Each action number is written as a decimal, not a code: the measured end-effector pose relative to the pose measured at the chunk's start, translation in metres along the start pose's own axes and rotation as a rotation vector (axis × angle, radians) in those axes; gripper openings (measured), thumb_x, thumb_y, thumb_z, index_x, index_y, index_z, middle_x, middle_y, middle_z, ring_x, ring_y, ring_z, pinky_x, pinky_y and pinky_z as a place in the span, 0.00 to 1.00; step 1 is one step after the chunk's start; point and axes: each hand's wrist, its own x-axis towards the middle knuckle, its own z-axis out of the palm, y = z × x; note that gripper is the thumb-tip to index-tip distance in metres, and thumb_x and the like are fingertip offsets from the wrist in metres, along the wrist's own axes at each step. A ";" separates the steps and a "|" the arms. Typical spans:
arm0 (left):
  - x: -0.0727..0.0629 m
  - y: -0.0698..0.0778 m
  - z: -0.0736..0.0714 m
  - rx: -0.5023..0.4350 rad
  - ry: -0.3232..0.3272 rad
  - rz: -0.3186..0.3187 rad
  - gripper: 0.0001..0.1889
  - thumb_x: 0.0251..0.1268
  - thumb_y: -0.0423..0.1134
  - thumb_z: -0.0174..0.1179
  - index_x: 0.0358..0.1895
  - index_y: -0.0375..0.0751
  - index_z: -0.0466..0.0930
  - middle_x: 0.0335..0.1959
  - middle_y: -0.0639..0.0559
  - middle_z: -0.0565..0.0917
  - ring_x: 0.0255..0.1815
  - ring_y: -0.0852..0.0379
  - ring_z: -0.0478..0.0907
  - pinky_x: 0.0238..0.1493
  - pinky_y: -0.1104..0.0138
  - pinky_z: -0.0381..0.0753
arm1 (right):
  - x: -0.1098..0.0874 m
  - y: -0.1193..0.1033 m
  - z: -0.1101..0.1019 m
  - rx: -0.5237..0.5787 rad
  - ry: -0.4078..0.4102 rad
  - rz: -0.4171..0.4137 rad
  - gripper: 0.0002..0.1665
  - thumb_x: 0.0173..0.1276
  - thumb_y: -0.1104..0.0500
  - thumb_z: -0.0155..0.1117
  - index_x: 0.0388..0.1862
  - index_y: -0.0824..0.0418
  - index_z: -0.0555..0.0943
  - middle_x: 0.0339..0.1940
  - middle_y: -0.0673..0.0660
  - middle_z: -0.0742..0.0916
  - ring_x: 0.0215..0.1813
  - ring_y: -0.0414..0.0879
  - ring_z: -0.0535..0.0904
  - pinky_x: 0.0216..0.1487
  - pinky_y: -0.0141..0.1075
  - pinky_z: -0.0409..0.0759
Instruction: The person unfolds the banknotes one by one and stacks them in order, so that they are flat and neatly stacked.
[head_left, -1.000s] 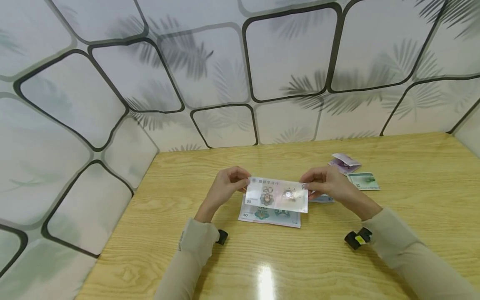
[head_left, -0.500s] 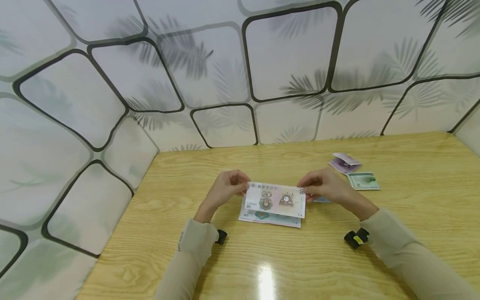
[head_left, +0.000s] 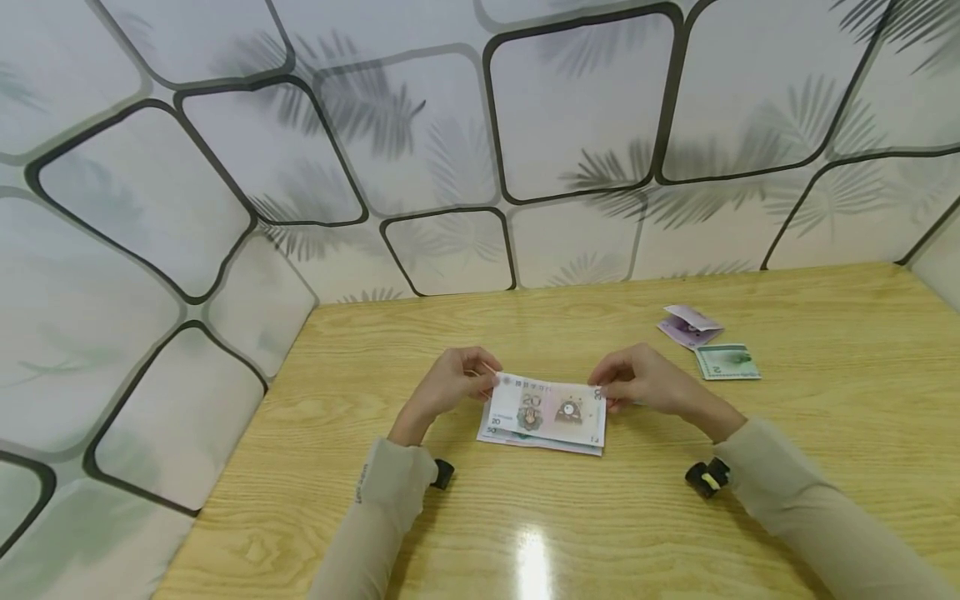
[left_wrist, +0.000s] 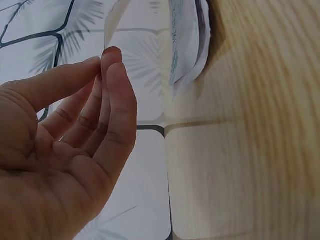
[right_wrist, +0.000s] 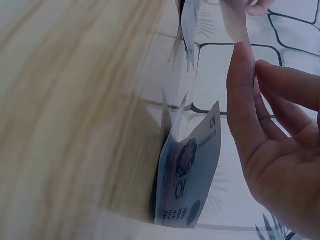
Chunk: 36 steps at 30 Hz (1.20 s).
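A pale banknote printed with 20 is stretched between my two hands. My left hand pinches its left end between thumb and fingers, as the left wrist view also shows with the left hand. The opposite end is pinched by my right hand; in the right wrist view the right hand has thumb and fingertip together on the note's edge. Below it on the table lies a banknote marked 50, mostly covered. A folded blue banknote marked 10 stands near the right hand, mostly hidden in the head view.
A folded purple banknote and a folded green banknote lie at the back right of the wooden table. A patterned wall rises behind the table. Black devices sit at both wrists.
Both hands have lowered the 20 note toward the front, so it covers more of the 50 note. My right hand has shifted slightly left, now hiding most of the blue note.
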 end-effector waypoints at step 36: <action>0.002 0.004 0.000 0.070 0.022 -0.049 0.08 0.71 0.24 0.59 0.48 0.23 0.81 0.31 0.41 0.85 0.31 0.50 0.85 0.36 0.62 0.88 | -0.004 -0.012 -0.014 -0.054 0.000 0.080 0.11 0.71 0.73 0.58 0.48 0.82 0.79 0.30 0.59 0.85 0.32 0.48 0.83 0.35 0.40 0.88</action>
